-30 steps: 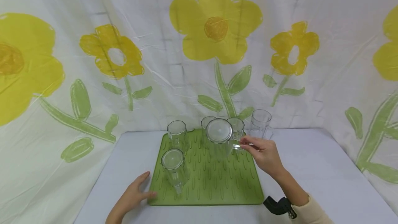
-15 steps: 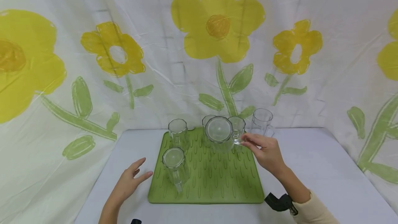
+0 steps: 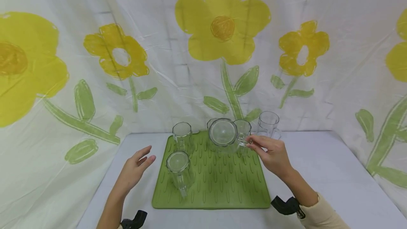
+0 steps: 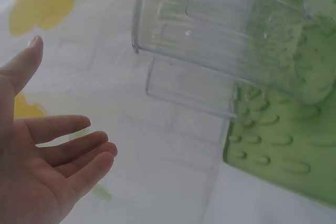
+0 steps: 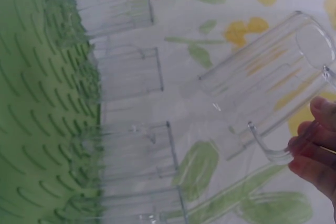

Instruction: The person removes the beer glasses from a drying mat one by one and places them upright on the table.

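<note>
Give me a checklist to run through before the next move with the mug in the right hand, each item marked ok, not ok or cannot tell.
1. Handle gripped: ok; the fingers of the right hand hold it.
2. Held mug off the green mat: ok.
3. Held mug level: not ok; it tilts compared with the standing mugs.
4. Left hand clear of the front-left mug: ok.
5. Held mug dry inside: cannot tell.

The glass mug in the right hand is clear, colourless; the drying mat between it and the left hand, green with raised dashes. Beyond both, a white curtain bears yellow flowers and green leaves.
</note>
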{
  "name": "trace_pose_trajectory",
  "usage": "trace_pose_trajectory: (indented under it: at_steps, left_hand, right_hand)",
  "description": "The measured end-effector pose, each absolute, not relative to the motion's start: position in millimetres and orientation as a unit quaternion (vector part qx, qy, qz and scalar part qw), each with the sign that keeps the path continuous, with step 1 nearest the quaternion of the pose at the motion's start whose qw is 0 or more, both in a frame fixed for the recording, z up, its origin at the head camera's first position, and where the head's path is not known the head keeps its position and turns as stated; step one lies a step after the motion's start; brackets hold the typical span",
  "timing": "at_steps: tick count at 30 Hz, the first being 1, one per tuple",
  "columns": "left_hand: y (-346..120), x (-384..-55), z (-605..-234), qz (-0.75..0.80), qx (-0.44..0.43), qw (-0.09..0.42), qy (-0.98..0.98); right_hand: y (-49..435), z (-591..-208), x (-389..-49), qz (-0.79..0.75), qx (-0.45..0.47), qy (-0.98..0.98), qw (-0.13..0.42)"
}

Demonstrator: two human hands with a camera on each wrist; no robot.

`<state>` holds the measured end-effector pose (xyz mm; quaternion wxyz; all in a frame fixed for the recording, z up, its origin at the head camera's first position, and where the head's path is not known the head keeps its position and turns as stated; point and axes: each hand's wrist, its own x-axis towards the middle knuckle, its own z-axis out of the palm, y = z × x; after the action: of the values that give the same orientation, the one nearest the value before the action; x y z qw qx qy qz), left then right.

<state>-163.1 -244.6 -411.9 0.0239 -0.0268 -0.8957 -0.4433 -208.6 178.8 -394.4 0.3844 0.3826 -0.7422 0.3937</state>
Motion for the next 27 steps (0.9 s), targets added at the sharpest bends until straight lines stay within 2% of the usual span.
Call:
trace_pose_trajectory:
  at_steps: [19, 27]
  left_hand:
    - [-208, -177, -393, -0.515, -0.062, 0.033, -0.854]
    - [-197, -183, -383, -0.529, -0.076, 0.022, -0.845]
  right_hand:
    - [173, -390, -206, 0.381, 0.393, -0.733, 0.403]
    - [169, -386, -209, 0.358, 0.406, -0.72, 0.435]
